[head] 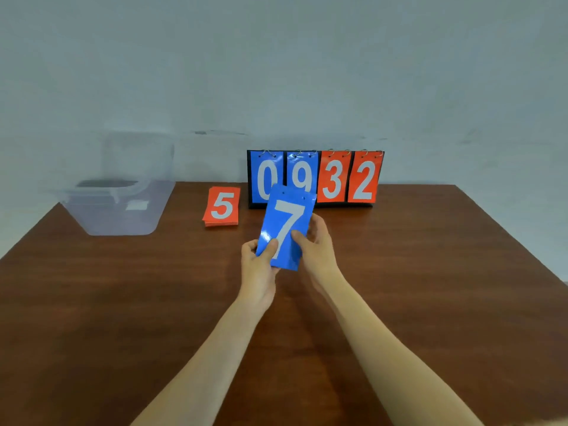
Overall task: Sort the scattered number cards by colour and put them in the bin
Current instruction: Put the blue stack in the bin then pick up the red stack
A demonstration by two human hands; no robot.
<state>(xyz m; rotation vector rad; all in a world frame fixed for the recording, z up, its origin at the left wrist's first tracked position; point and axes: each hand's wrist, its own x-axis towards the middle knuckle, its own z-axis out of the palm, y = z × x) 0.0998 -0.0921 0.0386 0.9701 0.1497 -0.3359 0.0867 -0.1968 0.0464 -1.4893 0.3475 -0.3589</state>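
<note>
Both my hands hold a blue card stack (287, 224) whose top card shows a white 7, lifted above the table's middle and tilted slightly right. My left hand (258, 265) grips its lower left corner with the thumb on the face. My right hand (316, 247) clasps its right edge. A neat pile of red cards (222, 206) topped by a 5 lies flat on the table, left of the held stack. The clear plastic bin (123, 207) stands at the far left corner; whether anything lies in it cannot be told.
A black flip scoreboard (316, 178) stands upright at the back edge, showing blue 0 and 9, red 3 and 2, just behind the held cards. The brown wooden table (430, 302) ends at a pale wall; its right edge slants away.
</note>
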